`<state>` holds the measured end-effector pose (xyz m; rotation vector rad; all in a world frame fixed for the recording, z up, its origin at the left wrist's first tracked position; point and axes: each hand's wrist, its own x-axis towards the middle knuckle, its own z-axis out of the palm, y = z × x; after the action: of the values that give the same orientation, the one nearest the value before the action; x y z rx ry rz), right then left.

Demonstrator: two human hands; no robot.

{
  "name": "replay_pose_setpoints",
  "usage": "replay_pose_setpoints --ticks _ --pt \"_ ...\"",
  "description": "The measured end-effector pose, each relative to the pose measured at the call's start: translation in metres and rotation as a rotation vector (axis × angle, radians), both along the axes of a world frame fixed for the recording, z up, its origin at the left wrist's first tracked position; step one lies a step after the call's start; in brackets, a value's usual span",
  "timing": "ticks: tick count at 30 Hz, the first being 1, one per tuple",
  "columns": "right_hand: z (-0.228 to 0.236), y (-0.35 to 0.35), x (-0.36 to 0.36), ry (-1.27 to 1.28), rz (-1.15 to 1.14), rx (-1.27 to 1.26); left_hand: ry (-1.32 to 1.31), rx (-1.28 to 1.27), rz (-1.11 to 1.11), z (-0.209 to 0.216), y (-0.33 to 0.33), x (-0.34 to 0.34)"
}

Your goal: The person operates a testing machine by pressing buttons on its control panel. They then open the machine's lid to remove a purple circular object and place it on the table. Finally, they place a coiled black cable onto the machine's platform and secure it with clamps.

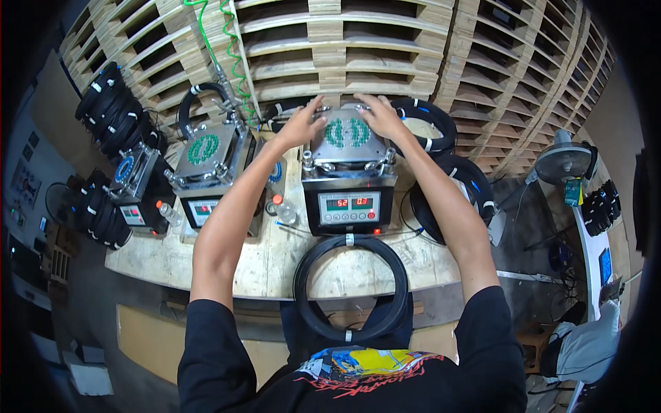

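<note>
Both my arms reach forward over a box-shaped machine (pixel 350 203) with a metal top plate (pixel 348 153) and a red-lit digital panel. A pattern of green dots covers the plate's middle. My left hand (pixel 301 127) is at the plate's far left corner, thumb and fingers apart. At the far right corner is my right hand (pixel 383 118), its fingers stretched out. Small metal clamps stand near the fingertips; I cannot tell whether the hands touch them. No object shows in either hand. A coil of black tubing (pixel 303 286), bound with white ties, leans against the table's front edge before me.
Two similar machines, one larger (pixel 206 155) and one smaller (pixel 138 182), stand to the left. Small bottles with orange caps (pixel 284 209) stand between machines. More black coils (pixel 454 193) lie at right. Wooden pallets (pixel 344 48) rise behind the table (pixel 268 265). A fan (pixel 564 162) stands far right.
</note>
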<state>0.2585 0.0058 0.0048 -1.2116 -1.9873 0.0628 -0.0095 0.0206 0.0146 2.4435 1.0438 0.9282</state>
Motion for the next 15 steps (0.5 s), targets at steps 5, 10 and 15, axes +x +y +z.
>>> replay_pose_setpoints --ticks 5,10,15 --pt "-0.007 -0.056 0.023 0.311 0.005 0.086 -0.425 0.111 0.073 -0.02 -0.074 -0.019" --pt "-0.045 -0.141 0.046 0.341 -0.077 -0.162 -0.524 -0.031 0.306 -0.084 -0.156 -0.054" --pt "-0.128 -0.212 0.062 0.226 -0.035 -0.391 -0.303 -0.253 0.237 -0.156 -0.218 -0.061"
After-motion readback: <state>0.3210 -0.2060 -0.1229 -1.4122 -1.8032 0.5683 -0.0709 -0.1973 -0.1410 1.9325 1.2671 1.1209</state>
